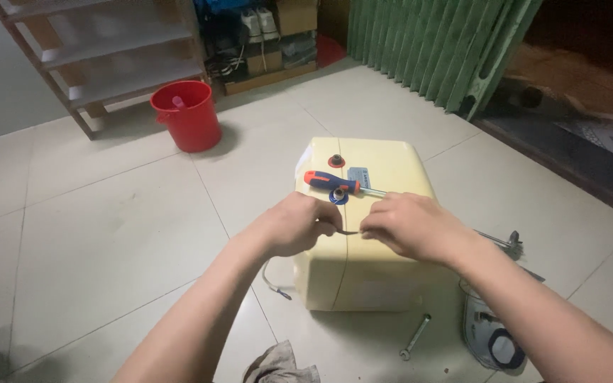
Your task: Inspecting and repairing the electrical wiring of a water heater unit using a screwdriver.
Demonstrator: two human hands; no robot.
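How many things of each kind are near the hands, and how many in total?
Cream box-shaped tank: 1
Screwdriver on the tank: 1
Thin metal piece between left hand and right hand: 1
Red bucket: 1
Wrench on the floor: 1
Grey rag: 1
Total: 6

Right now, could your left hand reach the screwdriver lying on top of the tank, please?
Probably yes. The screwdriver lies bare on the cream tank just beyond the left hand, nothing between them; but that hand, like the right hand, is pinching a thin dark piece.
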